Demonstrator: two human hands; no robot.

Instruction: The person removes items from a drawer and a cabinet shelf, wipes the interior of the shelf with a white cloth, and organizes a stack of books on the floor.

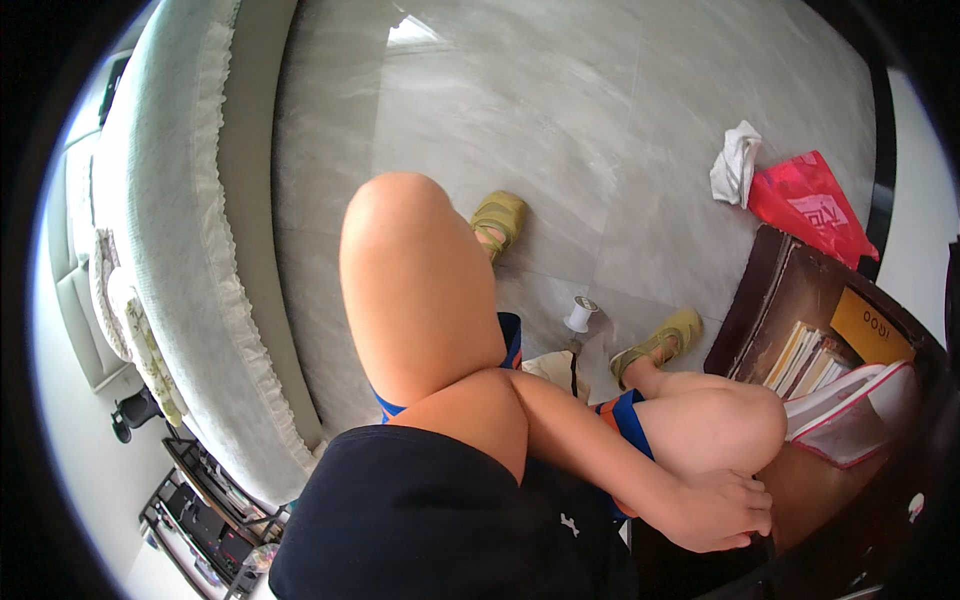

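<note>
My left hand (722, 508) reaches across my body to the right, beside my bare right knee (735, 425). Its fingers curl downward over a dark brown surface; whatever lies under them is hidden. My left forearm (615, 460) passes over my lap from a black sleeve (400, 500). Nothing of my right hand shows. Just beyond the hand is an open brown wooden compartment. A white mesh pouch (845, 425) with red edging rests there, by a row of books (805, 365) and a yellow flat item (868, 325).
Between my yellow-green shoes (500, 218) stand a white spool (580, 316) and a beige bag (562, 370) on the grey tiled floor (500, 100). A red bag (812, 205) and white cloth (737, 165) lie far right. A bed (175, 230) with a ruffled cover runs along the left.
</note>
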